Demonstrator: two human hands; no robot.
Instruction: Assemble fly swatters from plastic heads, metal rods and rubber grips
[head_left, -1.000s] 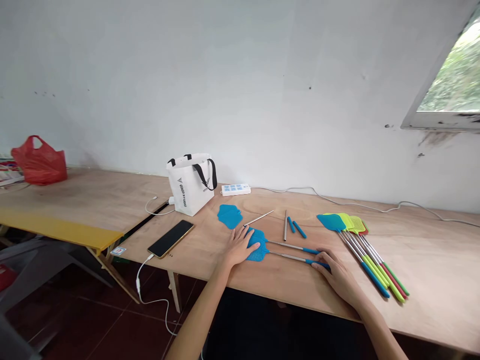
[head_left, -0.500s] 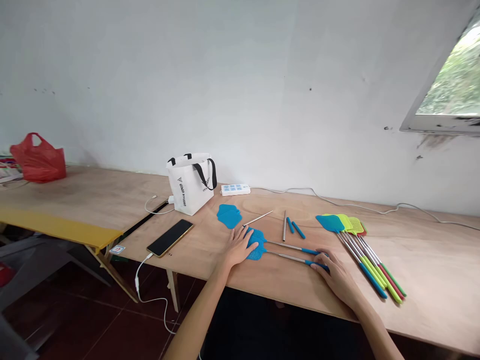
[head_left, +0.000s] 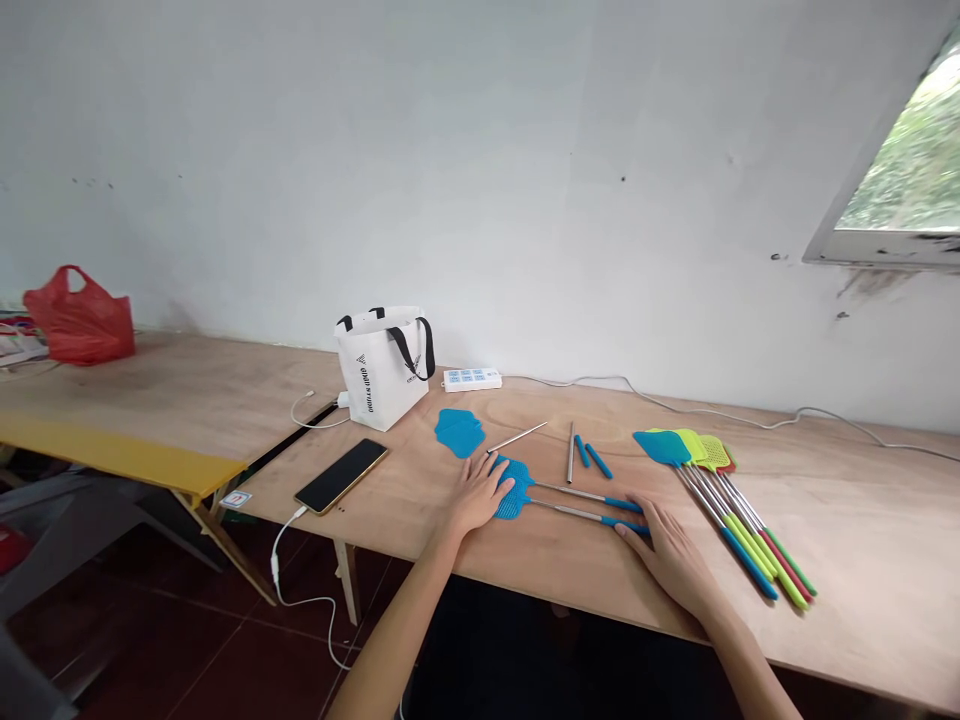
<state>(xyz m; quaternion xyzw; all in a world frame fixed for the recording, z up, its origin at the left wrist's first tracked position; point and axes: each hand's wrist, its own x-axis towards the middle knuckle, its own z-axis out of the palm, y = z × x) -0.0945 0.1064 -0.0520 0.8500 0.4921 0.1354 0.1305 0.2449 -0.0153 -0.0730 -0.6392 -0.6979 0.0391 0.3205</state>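
Two blue fly swatters (head_left: 517,490) lie side by side on the wooden table. My left hand (head_left: 478,492) rests flat on their heads, covering part of them, fingers stretched out. At the handle ends, my right hand (head_left: 664,545) touches the blue grips with its thumb spread from the fingers. Beyond my left hand are loose blue swatter heads (head_left: 459,432) and a thin metal rod (head_left: 517,437). Another metal tube (head_left: 570,452) lies farther right, beside two short blue handles (head_left: 590,457). Right of my right hand is a row of blue, yellow-green, red and green fly swatters (head_left: 731,515).
A black phone (head_left: 342,476) on a white cable lies at the left near the table edge. Behind it stands a white bag (head_left: 381,370) with black handles. A power strip (head_left: 472,379) sits by the wall. A red plastic bag (head_left: 82,325) rests on the neighbouring table.
My right hand has slid slightly and flattened out, its fingers less curled over the handles. The handle ends have shifted a little left and now sit closer together. My left hand stays in place.
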